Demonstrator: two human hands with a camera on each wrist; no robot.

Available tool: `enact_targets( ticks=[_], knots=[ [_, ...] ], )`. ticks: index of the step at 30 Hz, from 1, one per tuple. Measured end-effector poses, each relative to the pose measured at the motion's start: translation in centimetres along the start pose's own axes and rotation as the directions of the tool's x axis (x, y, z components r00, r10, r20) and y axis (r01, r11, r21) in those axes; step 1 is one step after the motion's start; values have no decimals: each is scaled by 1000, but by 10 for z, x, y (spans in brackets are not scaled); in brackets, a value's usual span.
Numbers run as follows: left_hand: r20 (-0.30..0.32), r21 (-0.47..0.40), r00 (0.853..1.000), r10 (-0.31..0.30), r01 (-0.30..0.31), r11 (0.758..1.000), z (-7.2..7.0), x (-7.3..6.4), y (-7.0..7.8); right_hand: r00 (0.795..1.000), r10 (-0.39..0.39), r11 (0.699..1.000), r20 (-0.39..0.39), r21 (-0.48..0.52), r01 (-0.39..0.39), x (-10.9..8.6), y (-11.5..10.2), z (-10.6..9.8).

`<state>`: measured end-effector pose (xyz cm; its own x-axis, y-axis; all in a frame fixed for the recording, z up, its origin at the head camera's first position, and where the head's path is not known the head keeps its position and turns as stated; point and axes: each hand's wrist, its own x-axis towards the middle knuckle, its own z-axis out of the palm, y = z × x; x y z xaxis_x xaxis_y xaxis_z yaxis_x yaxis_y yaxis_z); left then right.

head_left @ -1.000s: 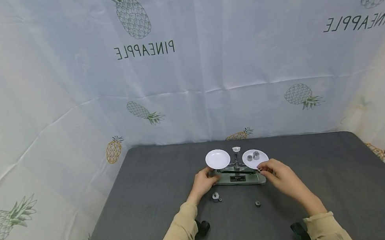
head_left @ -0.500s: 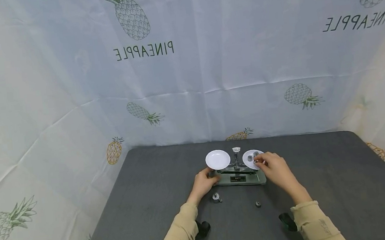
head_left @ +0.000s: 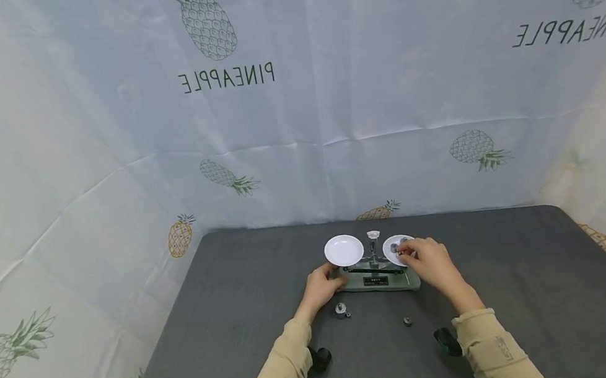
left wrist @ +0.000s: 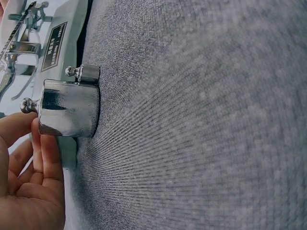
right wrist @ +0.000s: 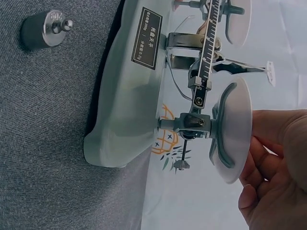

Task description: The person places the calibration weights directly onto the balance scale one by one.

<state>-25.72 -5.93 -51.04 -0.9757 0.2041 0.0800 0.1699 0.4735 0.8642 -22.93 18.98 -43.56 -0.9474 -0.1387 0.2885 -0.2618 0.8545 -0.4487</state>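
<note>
A green-grey balance scale with two white pans stands on the table. My left hand grips the left end of its base, below the left pan. Over the right pan, my right hand pinches a small metal weight between thumb and fingers. Two other weights lie on that pan, partly covered by the fingers. In the right wrist view the pan hides the fingertips. Just in front of my left hand, a large chrome weight stands beside a small one.
Another knobbed weight stands on the dark grey cloth in front of the base. Dark wrist devices sit at both cuffs. A pineapple-print curtain hangs behind the table.
My right hand has moved left and inward, carrying the small weight from the pan's front edge to above its middle. My left hand stays on the base.
</note>
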Motion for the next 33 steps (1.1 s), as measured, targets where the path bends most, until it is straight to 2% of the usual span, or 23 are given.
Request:
enact_targets(
  ticks=[7, 12, 23, 27, 33],
  knots=[
    [-12, 0, 1000, 25, -25, 1000, 0, 0, 1, 999, 21, 1000, 29, 19, -22, 0, -1, -2],
    [-7, 8, 1000, 11, -11, 1000, -1, 0, 1, 1000, 13, 1000, 21, 27, -14, -1, 1, -3],
    [-7, -5, 1000, 18, -18, 1000, 0, -2, 1, 993, -76, 994, -94, 72, 82, -12, 4, -5],
    [-10, -14, 1000, 14, -14, 1000, 0, -2, 1, 995, -64, 991, -76, 108, 72, -20, 4, -9],
    [-18, -10, 1000, 21, -21, 1000, 1, 0, 0, 999, -49, 986, -2, 158, 49, -34, 3, -14]
  ],
)
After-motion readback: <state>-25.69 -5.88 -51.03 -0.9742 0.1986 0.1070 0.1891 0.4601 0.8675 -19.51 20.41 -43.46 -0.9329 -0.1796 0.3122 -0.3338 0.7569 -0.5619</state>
